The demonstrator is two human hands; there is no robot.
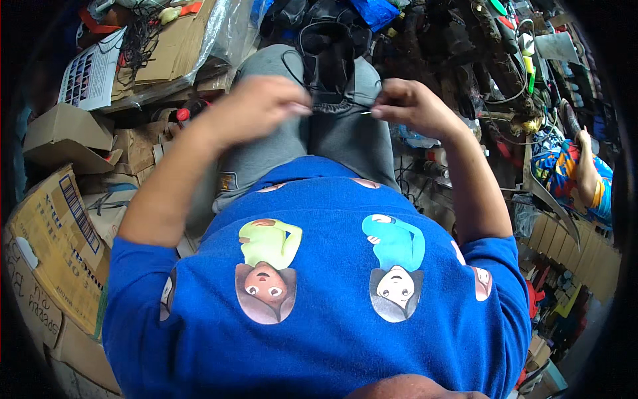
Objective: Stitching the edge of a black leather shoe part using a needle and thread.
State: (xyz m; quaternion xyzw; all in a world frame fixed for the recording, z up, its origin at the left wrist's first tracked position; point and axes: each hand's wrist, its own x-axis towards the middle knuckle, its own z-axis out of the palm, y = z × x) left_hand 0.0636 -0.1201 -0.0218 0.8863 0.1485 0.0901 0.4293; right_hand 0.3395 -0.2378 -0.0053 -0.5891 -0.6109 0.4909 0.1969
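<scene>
A black shoe rests between my grey-trousered knees, a band of stitching along its near end. Black thread loops out from its left side and also runs across toward the right. Pinched fingers of my right hand hold the thread just right of the shoe, and a small pale tip pokes out at the fingertips. My left hand is blurred by motion beside the shoe's left edge. Its fingers are curled together; whatever they hold does not show.
Flattened cardboard in clear plastic lies at the upper left, above an open cardboard box. A large printed carton stands at the left. Dark clutter, bottles and cables crowd the right. At the far right appears another person's bare limb over bright patterned cloth.
</scene>
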